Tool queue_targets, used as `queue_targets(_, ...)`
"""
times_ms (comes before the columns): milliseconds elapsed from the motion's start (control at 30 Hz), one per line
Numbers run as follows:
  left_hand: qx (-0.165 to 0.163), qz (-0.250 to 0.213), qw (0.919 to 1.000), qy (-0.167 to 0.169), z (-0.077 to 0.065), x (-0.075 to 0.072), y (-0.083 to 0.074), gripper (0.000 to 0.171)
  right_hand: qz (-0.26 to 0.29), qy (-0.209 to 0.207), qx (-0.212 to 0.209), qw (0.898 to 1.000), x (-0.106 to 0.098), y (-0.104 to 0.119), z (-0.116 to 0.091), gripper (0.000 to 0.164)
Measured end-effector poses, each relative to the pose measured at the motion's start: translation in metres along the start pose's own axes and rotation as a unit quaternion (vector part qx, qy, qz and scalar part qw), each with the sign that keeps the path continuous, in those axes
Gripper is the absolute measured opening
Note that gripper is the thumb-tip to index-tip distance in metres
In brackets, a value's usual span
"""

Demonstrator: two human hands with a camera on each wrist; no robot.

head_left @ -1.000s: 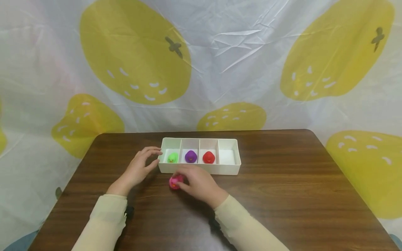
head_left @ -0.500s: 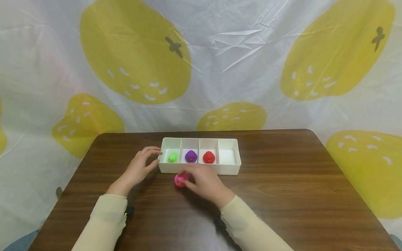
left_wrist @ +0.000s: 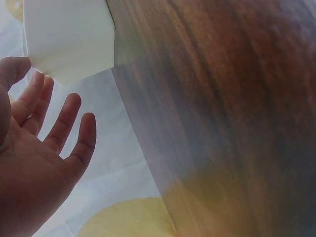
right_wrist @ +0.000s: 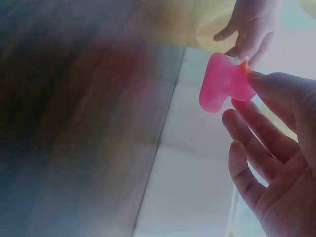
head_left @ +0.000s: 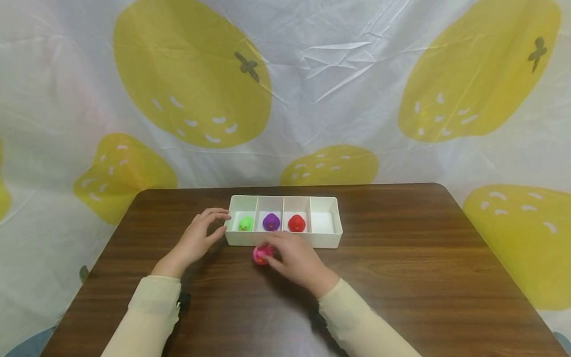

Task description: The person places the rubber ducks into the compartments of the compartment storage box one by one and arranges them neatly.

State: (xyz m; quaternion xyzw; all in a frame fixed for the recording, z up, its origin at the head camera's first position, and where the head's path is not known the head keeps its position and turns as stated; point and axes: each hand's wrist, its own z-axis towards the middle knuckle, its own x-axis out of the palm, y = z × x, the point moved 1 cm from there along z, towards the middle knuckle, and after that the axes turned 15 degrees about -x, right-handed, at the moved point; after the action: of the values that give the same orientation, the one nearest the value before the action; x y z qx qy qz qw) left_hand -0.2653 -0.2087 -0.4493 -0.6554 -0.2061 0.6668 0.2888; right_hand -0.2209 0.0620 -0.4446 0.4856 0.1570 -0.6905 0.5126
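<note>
A white box (head_left: pixel 282 240) with a row of compartments stands on the table. Its left compartment holds a green rubber duck (head_left: pixel 245 224), beside it sits a purple one (head_left: pixel 271 222), then a red one (head_left: pixel 296 223). At the box's left end is my left hand (head_left: pixel 196 240), fingers spread and relaxed, with the fingertips at the wall, as the left wrist view also shows. Between thumb and fingertips my right hand (head_left: pixel 294 260) pinches a pink rubber duck (right_wrist: pixel 222 84) with an orange beak, just in front of the box. Part of that duck is hidden by the fingers in the head view.
The brown wooden table (head_left: pixel 424 277) stretches around the box, its far edge close behind. A white curtain (head_left: pixel 330 114) with yellow fruit prints hangs beyond it. The box's right compartment (head_left: pixel 323 223) shows bare white floor.
My right hand has moved a little to the right along the front of the box, carrying the pink rubber duck. The left hand and the box have stayed in place.
</note>
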Motion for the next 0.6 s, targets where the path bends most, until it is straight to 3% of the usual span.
queue_targets(300,0.001,0.0,1.0,-0.002,0.0,0.0,0.001,0.028,0.017,-0.001,0.019,1.0,-0.008,-0.002,-0.003,0.023)
queue_targets(600,0.002,-0.003,1.0,-0.002,-0.001,0.0,0.001,0.028,0.01,0.003,0.012,1.0,-0.015,-0.001,-0.008,0.023)
